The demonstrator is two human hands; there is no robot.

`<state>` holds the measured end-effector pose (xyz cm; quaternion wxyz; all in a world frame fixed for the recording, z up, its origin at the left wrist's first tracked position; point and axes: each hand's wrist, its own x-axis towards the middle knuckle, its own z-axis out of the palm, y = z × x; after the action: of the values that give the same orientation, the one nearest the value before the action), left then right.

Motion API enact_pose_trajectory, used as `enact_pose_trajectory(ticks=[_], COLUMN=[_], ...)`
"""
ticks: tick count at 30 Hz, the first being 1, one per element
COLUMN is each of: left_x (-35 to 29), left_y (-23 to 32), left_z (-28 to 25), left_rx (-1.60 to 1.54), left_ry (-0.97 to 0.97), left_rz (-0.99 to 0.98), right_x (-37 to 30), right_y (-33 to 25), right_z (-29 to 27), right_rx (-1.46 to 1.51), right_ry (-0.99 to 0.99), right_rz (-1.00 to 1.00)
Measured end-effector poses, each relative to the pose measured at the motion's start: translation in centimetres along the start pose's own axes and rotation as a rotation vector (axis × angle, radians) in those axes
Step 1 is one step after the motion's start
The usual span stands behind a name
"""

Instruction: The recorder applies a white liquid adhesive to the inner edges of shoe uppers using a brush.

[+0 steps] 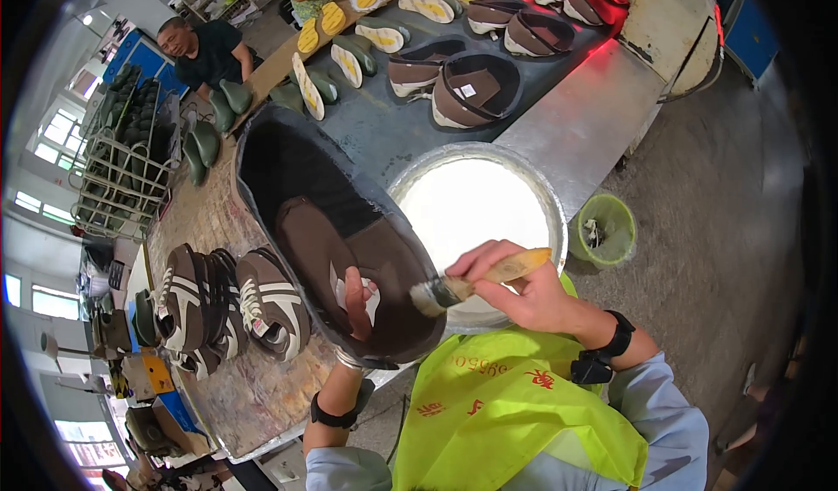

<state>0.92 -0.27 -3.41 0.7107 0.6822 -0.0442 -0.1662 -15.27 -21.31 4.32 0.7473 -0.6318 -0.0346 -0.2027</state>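
My left hand (356, 306) holds up a large brown shoe upper (388, 251), its dark open underside facing me. A finger or thumb shows inside the upper beside a whitish patch; the other fingers are hidden behind it. In my right hand (534, 296) is a paintbrush (519, 266) with a wooden handle, gripped between thumb and fingers. The pale, coated bristles are at the upper's near right inner edge. Just beyond the brush stands a round metal basin (559, 216) of white liquid (480, 207).
Brown-and-white sneakers (275, 303) stand on the wooden table (253, 412) at left. A dark conveyor belt (371, 133) carries shoe uppers (476, 89) and yellow-white soles (346, 65) under red light. A green bin (604, 229) is on the floor at right. Co-workers are at the far side.
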Motion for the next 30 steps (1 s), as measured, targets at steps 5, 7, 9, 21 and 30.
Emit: enact_pose_trajectory(ticks=[5,7,9,21,30], left_x=[-0.2,0.7,0.8,27.6,37.1], left_y=[0.6,1.0,3.9,-7.3,-13.3], left_z=[-1.2,-0.4,1.0,0.0,3.0], left_rx=[-0.018,-0.05,-0.028,-0.357,-0.53], left_ry=[-0.225,-0.206,-0.199,-0.358,0.032], left_rz=[0.01,-0.128,-0.16,-0.546,-0.642], right_x=[1.4,3.0,4.2,4.0,5.4], right_y=[1.6,2.3,3.7,4.0,4.7], right_z=[-0.2,-0.5,-1.5,-4.2,-6.4], right_rx=[-0.172,-0.212,-0.277,-0.106,-0.175], right_ry=[0.112,0.173,0.263,0.721,0.815], right_rz=[-0.106,-0.132,-0.156,0.047,0.112])
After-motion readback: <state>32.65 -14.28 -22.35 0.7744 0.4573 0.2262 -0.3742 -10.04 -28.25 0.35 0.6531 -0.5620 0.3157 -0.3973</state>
